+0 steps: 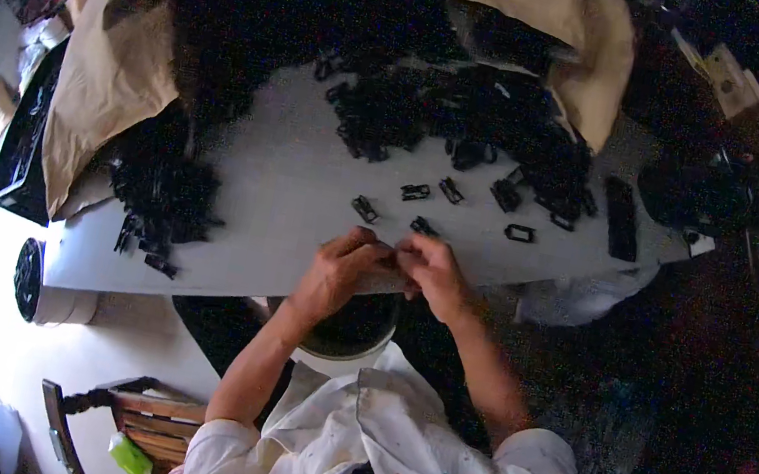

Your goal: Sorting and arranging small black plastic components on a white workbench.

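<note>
My left hand (340,269) and my right hand (434,272) meet at the near edge of the pale table (278,209). Both are closed, with fingertips pinched together; whatever lies between them is too small and hidden to name. Just beyond the fingers lies a small black plastic piece (421,226). Several similar pieces are scattered around it, among them a rectangular black frame (520,232) to the right and another black piece (364,209) to the left. Farther back spreads a large heap of black parts (381,115).
A second black heap (168,200) covers the table's left end beside a tan sack (108,78). Another tan sack (598,62) stands at the back. A long dark block (620,219) lies at right. Below are a bucket (369,352) and a wooden chair (159,424).
</note>
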`<action>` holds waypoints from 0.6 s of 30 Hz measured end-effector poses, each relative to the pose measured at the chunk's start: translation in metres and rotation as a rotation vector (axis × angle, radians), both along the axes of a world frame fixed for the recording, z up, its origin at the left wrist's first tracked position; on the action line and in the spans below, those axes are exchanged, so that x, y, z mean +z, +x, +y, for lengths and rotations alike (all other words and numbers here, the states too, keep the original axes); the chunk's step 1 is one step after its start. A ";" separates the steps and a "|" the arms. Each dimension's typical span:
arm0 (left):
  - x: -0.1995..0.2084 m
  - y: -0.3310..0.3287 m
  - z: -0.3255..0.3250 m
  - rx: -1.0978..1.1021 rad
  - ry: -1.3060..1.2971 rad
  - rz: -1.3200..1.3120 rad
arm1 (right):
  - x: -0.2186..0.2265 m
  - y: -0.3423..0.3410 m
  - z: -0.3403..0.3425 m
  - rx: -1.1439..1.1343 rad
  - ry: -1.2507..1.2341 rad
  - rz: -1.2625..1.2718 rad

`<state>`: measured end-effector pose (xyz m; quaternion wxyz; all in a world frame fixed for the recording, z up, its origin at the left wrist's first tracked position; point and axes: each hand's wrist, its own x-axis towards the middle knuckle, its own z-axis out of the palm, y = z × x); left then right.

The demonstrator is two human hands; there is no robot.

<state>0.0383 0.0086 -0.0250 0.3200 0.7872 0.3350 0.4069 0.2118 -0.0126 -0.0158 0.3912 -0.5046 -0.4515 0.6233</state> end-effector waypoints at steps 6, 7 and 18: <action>-0.015 0.002 0.016 -0.015 0.207 0.343 | 0.010 0.036 -0.011 -0.236 0.689 -0.719; -0.018 -0.002 0.016 -0.021 0.267 0.397 | -0.003 0.058 -0.008 -0.360 0.732 -0.955; 0.004 -0.078 0.016 0.808 0.443 0.410 | -0.032 0.151 -0.003 -0.262 0.652 -1.450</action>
